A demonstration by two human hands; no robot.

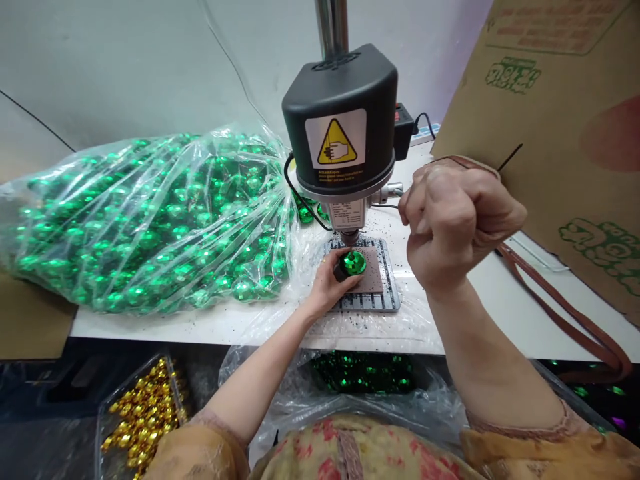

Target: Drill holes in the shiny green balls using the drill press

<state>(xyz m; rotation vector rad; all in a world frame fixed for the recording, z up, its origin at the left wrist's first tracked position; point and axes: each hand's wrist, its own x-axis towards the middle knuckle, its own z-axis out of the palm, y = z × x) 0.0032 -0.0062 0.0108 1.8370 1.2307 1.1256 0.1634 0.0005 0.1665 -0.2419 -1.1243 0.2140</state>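
Head view: from where I stand, the left hand (327,285) has thumb and fingers closed round a shiny green faceted ball (355,263), beside a dark piece partly hidden by the hand. The ball is over a flat, square brown board (373,277) on the slotted grey metal base (394,300) of a black-topped drill press (340,127), just below its dark metal chuck (350,237); I'd say the hold keeps something so round from rolling. Farther right, the right hand (447,220) is curled into a fist near the silver side hub (391,193); I cannot tell what, if anything, it grips. A clear plastic bag (240,193) full of green balls lies left of the press, presumably for easy reach.
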